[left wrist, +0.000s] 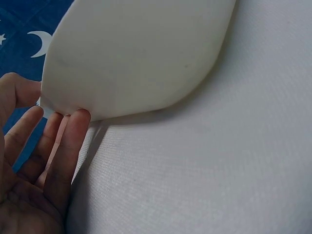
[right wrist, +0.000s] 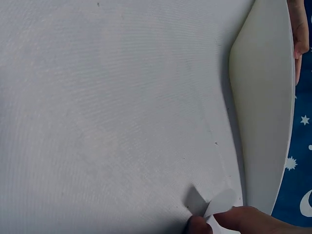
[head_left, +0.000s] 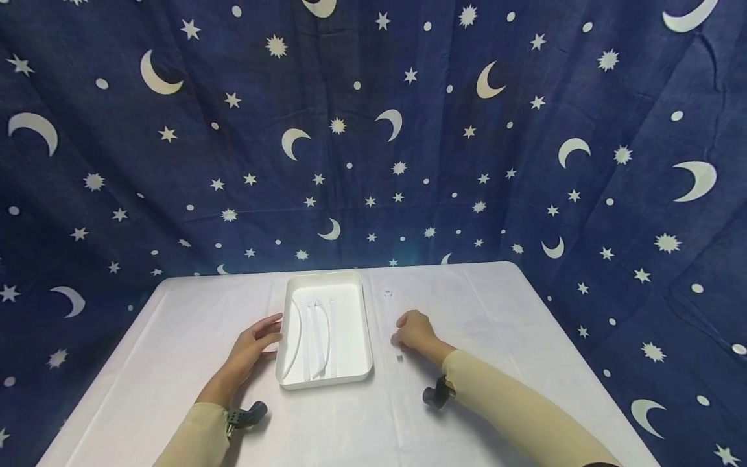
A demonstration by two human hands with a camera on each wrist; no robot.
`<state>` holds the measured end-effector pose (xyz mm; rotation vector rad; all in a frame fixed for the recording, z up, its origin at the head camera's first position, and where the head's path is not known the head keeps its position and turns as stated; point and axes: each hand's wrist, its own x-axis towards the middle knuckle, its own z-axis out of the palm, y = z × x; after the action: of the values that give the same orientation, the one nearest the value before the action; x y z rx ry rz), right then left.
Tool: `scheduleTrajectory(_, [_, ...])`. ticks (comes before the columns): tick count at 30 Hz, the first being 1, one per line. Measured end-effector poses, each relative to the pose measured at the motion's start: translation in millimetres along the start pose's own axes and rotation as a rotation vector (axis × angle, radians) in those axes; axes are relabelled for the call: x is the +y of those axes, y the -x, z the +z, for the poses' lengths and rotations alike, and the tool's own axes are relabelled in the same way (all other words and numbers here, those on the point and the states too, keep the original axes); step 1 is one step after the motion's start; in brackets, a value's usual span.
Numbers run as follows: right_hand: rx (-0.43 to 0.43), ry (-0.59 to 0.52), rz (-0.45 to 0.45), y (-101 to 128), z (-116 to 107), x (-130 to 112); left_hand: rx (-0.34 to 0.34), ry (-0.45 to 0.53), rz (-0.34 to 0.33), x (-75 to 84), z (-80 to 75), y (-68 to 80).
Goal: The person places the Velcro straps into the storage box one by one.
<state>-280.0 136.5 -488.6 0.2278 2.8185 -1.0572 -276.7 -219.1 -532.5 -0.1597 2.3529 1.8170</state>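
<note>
A white rectangular tray sits in the middle of the white table and holds several long white strips. My left hand lies to its left, straight fingers touching the tray's outer wall. My right hand rests just right of the tray, over another white strip lying lengthwise on the table. In the right wrist view its thumb and finger pinch one end of that strip, beside the tray's side.
The white table is bare to the right and left of the tray. A dark blue cloth with moons and stars hangs behind and around it. Small dark cameras sit on both wrists.
</note>
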Motion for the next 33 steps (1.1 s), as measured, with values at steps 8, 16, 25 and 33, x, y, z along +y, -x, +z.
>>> scheduleTrajectory(8, [0.045,0.022,-0.024,-0.5,5.3,2.8,0.008,-0.016,0.003,-0.1,0.9,0.7])
scheduleTrajectory(16, [0.035,-0.003,-0.016,-1.0,4.0,1.7,0.017,-0.024,-0.006,0.5,2.2,1.4])
scheduleTrajectory(25, [0.035,0.048,-0.013,0.2,1.0,-3.2,0.010,-0.015,0.001,1.1,2.4,2.8])
scheduleTrajectory(33, [0.046,0.095,0.000,-0.5,2.6,-3.8,0.004,-0.017,0.004,1.5,2.0,3.1])
